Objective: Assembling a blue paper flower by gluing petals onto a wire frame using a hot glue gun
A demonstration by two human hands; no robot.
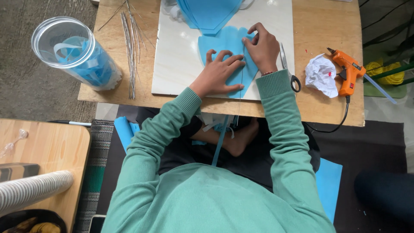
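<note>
A blue petal-shaped foam sheet (224, 43) lies on a white board (181, 56) on the low wooden table (327, 103). My left hand (217, 73) presses flat on the sheet, fingers spread. My right hand (263, 49) rests on the sheet's right side, fingertips pinching a thin wire (241, 86) that runs down the sheet's middle and past the table edge. More blue sheets (209, 13) lie at the board's far end.
Scissors (290, 71) lie by my right wrist. An orange glue gun (348, 73) and crumpled white paper (321, 75) sit at right. A bundle of thin wires (130, 47) and a clear jar of blue strips (75, 54) stand left.
</note>
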